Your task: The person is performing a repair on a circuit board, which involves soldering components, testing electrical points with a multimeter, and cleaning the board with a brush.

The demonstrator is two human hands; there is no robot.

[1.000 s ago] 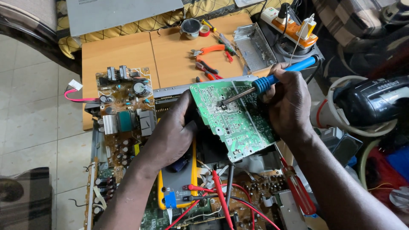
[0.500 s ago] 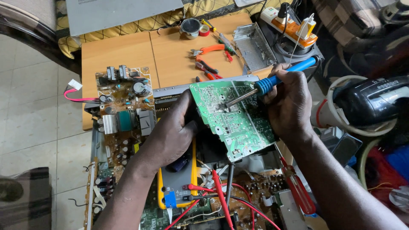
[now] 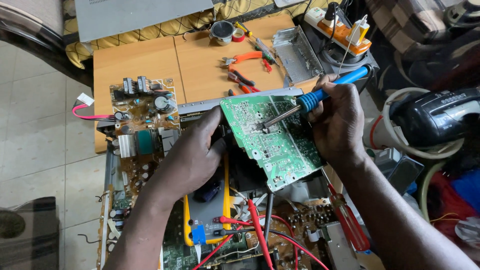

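Looking down from the head camera, I see my left hand (image 3: 192, 155) reaching in from below, palm down, its fingers curled around the left edge of a green circuit board (image 3: 272, 135) and propping it up at a tilt. My right hand (image 3: 337, 120) comes in from the lower right, closed in a pen-like grip on the blue handle of a soldering iron (image 3: 315, 97). The iron slants down to the left, and its metal tip touches the board near the middle.

The board shows its solder side: green, criss-crossed with pale tracks and many small silver points. It sits at the centre of the view, above an opened device full of brown boards and red wires.

Under my left wrist lies a yellow multimeter (image 3: 207, 212) with a grey face and a small blue patch at its lower end; red and black leads run from it. To the left, a brown board (image 3: 145, 115) rests on a wooden table (image 3: 140, 60). Orange-handled pliers (image 3: 245, 60) lie on the table beyond the green board. At the top right stands an orange and white power strip (image 3: 345, 30).
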